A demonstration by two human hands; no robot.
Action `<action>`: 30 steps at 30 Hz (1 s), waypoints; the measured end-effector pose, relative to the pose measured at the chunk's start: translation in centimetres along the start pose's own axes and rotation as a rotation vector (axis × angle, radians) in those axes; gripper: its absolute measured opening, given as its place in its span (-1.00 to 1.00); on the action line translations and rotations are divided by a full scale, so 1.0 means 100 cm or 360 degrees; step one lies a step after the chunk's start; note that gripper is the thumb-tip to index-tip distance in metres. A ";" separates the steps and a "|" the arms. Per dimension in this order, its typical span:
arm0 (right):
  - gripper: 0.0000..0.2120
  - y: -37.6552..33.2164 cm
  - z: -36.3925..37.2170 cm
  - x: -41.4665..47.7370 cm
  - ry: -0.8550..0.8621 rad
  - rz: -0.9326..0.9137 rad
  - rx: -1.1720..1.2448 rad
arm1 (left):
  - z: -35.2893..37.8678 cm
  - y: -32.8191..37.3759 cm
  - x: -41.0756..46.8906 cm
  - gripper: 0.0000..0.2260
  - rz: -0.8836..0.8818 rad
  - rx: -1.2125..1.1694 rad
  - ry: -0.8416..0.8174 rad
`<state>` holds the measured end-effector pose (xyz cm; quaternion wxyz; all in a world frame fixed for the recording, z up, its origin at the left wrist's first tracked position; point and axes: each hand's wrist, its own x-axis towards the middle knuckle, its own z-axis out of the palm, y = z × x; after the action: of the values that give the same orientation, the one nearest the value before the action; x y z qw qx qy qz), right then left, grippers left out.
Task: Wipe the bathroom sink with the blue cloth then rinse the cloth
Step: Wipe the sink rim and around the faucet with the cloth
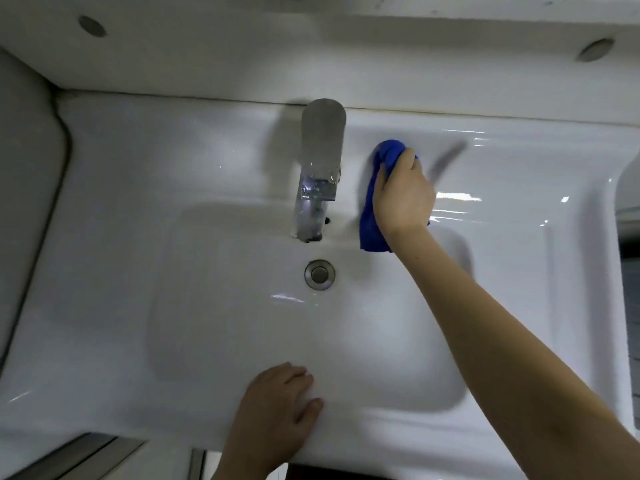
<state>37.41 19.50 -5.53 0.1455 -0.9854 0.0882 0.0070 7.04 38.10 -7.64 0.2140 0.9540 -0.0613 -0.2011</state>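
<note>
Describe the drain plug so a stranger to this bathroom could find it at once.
Start at the white sink and find the chrome faucet at the back of it. Just in front of the spout, in the basin floor, sits the drain plug. It is the only round metal ring inside the basin.

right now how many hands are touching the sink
2. The right hand presses the blue cloth on the sink ledge beside the faucet; the left hand rests flat on the front rim.
</note>
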 end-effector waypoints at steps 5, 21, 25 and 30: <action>-0.68 0.013 -0.006 0.000 -0.0146 -0.0648 0.0105 | 0.001 0.001 -0.003 -0.63 -0.0025 0.0011 0.0028; -0.72 0.101 -0.026 -0.046 0.0033 0.0130 0.0264 | -0.005 0.008 0.001 -0.64 -0.0032 0.0047 0.0029; -0.67 0.059 0.004 -0.054 -0.0045 -0.0136 0.0197 | -0.013 0.014 0.001 -0.64 -0.0027 0.0062 0.0023; -0.55 0.104 0.018 -0.074 -0.0185 -0.0885 -0.0364 | -0.013 0.012 -0.001 -0.63 -0.0045 0.0040 -0.0003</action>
<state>28.28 11.48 -9.93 0.0346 -0.9797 -0.1947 0.0332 7.47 37.49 -6.03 0.1992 0.9571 -0.0506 -0.2041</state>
